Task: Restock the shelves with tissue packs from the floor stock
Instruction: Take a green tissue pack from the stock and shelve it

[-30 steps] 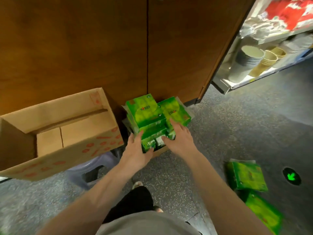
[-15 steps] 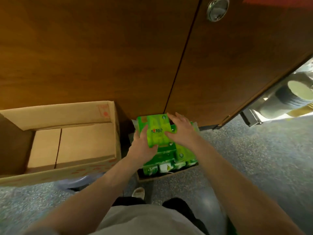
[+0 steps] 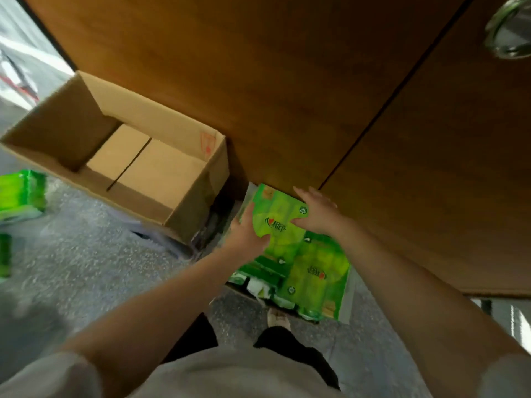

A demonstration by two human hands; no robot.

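A green tissue pack [image 3: 277, 218] is held between both hands just in front of the wooden cabinet. My left hand [image 3: 245, 235] grips its left edge with the thumb on top. My right hand [image 3: 314, 212] holds its right side, fingers laid over the far corner. Under it lies a stack of more green tissue packs [image 3: 313, 278] on a low cardboard base on the floor.
An open cardboard box [image 3: 184, 202] with nothing visible inside stands to the left on a stool. More green packs [image 3: 21, 193] lie on the grey floor at the far left. The wooden cabinet doors [image 3: 287, 81] fill the background, with a round metal handle [image 3: 510, 33].
The top pack has come up off the stack in both hands. The view has swung left, so packs at the far left now show and the cup shelf is gone.
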